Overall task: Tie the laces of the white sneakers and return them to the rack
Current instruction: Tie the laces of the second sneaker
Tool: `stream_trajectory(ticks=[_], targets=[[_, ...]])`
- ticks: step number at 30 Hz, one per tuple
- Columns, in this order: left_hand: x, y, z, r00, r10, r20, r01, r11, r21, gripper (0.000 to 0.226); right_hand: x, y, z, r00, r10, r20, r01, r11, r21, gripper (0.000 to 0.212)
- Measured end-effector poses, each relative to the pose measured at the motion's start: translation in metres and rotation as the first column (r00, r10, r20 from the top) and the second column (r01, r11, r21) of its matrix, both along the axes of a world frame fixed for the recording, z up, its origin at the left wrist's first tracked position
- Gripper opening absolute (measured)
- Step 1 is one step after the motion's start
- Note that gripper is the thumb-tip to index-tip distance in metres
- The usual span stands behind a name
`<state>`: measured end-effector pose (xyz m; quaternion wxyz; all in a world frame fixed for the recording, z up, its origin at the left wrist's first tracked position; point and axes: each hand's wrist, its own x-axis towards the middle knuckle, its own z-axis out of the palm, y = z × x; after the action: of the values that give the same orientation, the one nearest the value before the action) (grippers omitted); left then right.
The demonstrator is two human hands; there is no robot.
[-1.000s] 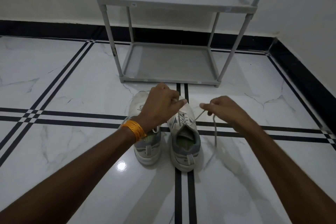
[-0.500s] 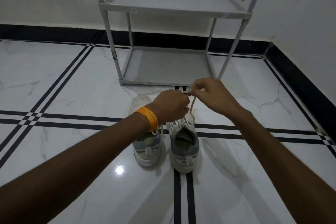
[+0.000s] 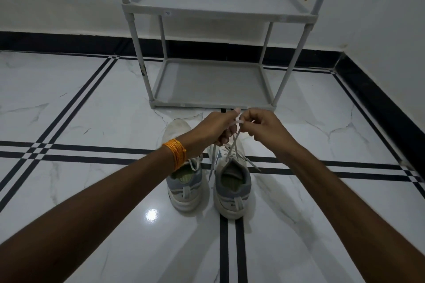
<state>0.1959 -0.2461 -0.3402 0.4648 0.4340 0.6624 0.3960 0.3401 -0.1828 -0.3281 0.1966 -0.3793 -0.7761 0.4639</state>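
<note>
Two white sneakers with grey heels stand side by side on the floor, heels toward me: the left sneaker [image 3: 184, 181] and the right sneaker [image 3: 232, 188]. My left hand [image 3: 213, 131] and my right hand [image 3: 264, 130] meet above the right sneaker's toe. Both pinch the right sneaker's laces [image 3: 233, 145], which rise taut from the eyelets to my fingertips. An orange bangle sits on my left wrist. The grey two-shelf rack [image 3: 216, 14] stands just behind the shoes with nothing on its shelves.
White marble floor with black inlay lines [image 3: 92, 156]. A white wall with a black skirting [image 3: 69, 41] runs behind the rack, and another wall closes the right side [image 3: 391, 103].
My right hand swung in from the right to meet my left hand. Both hands rose over the right sneaker, pulling the laces upward. The view tilted up, showing more of the rack.
</note>
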Motion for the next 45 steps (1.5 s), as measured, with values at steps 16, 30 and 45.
stream_trajectory(ticks=[16,30,45], targets=[[0.022,-0.006,-0.037,0.772,0.110,-0.626,0.097,0.953,0.288,0.021,-0.022,0.011,0.055,0.708,-0.338,-0.620,-0.097,0.823,-0.560,0.024],[0.008,-0.015,-0.044,0.545,0.266,-0.795,0.237,0.861,0.450,0.021,-0.010,0.036,-0.046,0.795,-0.590,-0.142,0.216,0.494,-0.842,0.014],[0.002,0.000,-0.024,0.929,0.228,0.290,-0.242,0.970,0.012,0.031,0.006,-0.002,-0.013,0.997,0.016,0.070,0.003,0.963,-0.269,0.023]])
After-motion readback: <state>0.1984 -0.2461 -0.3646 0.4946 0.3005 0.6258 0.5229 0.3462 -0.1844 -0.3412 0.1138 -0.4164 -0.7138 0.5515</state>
